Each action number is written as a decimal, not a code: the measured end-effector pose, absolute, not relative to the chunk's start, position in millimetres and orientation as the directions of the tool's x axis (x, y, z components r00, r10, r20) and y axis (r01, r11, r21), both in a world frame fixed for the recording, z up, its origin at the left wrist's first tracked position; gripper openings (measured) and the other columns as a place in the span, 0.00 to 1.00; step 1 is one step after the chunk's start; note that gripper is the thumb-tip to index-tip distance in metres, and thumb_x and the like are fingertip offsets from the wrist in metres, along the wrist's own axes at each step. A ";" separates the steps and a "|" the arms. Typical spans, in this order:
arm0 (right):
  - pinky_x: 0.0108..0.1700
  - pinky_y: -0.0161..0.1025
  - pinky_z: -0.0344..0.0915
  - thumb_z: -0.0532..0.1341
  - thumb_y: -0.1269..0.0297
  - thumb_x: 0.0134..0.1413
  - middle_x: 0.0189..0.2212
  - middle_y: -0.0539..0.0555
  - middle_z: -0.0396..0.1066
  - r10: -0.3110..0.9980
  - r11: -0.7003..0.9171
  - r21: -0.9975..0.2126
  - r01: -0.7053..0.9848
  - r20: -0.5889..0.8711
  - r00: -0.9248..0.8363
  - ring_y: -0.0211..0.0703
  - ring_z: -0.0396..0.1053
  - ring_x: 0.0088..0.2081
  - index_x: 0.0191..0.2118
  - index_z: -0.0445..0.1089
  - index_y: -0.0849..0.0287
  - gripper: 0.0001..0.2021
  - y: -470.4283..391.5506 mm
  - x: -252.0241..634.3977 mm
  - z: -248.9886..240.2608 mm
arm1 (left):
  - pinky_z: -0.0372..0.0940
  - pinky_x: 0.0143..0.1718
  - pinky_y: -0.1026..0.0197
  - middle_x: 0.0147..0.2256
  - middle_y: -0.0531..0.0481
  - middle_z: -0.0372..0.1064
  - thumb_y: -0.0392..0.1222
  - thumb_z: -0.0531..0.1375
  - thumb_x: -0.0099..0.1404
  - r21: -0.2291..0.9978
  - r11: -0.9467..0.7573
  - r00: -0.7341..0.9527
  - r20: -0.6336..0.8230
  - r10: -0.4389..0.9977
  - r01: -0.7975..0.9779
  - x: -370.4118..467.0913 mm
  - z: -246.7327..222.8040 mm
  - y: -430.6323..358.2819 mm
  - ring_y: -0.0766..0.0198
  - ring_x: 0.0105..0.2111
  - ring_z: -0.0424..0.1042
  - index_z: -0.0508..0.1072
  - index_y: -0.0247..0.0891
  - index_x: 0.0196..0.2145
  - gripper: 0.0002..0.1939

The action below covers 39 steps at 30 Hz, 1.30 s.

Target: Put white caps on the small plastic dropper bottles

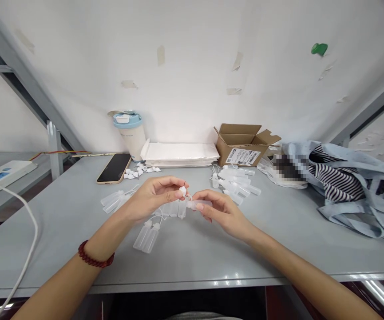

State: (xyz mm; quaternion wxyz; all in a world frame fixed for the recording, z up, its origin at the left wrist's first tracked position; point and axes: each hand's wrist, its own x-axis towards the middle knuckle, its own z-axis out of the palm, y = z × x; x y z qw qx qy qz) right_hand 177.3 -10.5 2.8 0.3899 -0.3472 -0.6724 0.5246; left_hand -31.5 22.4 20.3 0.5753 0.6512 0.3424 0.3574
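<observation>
Standing beyond held bottle [195, 204]: cup [133, 138], box [225, 150]

There are two hands: the left hand [160, 195] has one white cap [183, 191], the right hand [223, 211] one bottle [201, 204]. Two bottles [142, 236] lie nearest the front edge of the worktop [185, 262], at least two more toward its left edge; a pile [237, 178] toward the back edge overlaps too much for a count. Near that edge are one cup [132, 138], one phone [114, 169], one paper stack [181, 155], one cardboard box [241, 152] and more than five loose caps [131, 174]. One cloth bag [338, 178] lies toward the right edge.
</observation>
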 end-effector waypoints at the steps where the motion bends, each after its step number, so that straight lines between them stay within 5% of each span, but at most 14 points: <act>1: 0.28 0.33 0.58 0.58 0.57 0.56 0.30 0.49 0.67 0.882 0.206 -0.976 0.065 0.157 -0.444 0.31 0.58 0.24 0.39 0.69 0.57 0.10 -10.0 177.6 2.7 | 0.65 0.41 0.59 0.36 0.49 0.69 0.44 0.62 0.59 0.995 -0.097 0.509 0.070 0.858 0.027 -31.6 19.9 22.3 0.63 0.35 0.69 0.74 0.39 0.37 0.09; 13: 0.28 0.35 0.60 0.57 0.58 0.56 0.29 0.49 0.66 0.917 0.156 -0.988 -0.001 0.145 -0.371 0.31 0.59 0.23 0.41 0.68 0.57 0.10 -9.7 175.5 -1.6 | 0.64 0.40 0.63 0.37 0.51 0.69 0.40 0.61 0.60 0.992 -0.109 0.511 0.126 0.850 -0.063 -25.3 14.4 19.0 0.66 0.35 0.68 0.74 0.40 0.37 0.07; 27: 0.28 0.34 0.62 0.57 0.58 0.57 0.27 0.49 0.64 0.935 0.203 -0.977 0.063 0.174 -0.309 0.33 0.61 0.26 0.42 0.68 0.58 0.11 -12.4 173.3 -4.7 | 0.64 0.39 0.62 0.38 0.48 0.69 0.41 0.61 0.61 0.958 -0.283 0.475 0.230 0.850 0.042 -22.8 16.9 16.5 0.63 0.39 0.67 0.74 0.38 0.37 0.07; 39: 0.29 0.34 0.63 0.57 0.58 0.57 0.27 0.49 0.65 0.944 0.191 -0.977 0.100 0.154 -0.293 0.33 0.61 0.26 0.43 0.67 0.58 0.12 -12.6 172.6 -7.1 | 0.64 0.39 0.64 0.37 0.50 0.69 0.39 0.60 0.61 0.981 -0.190 0.530 0.176 0.829 -0.030 -23.0 14.6 16.9 0.65 0.37 0.68 0.74 0.39 0.38 0.06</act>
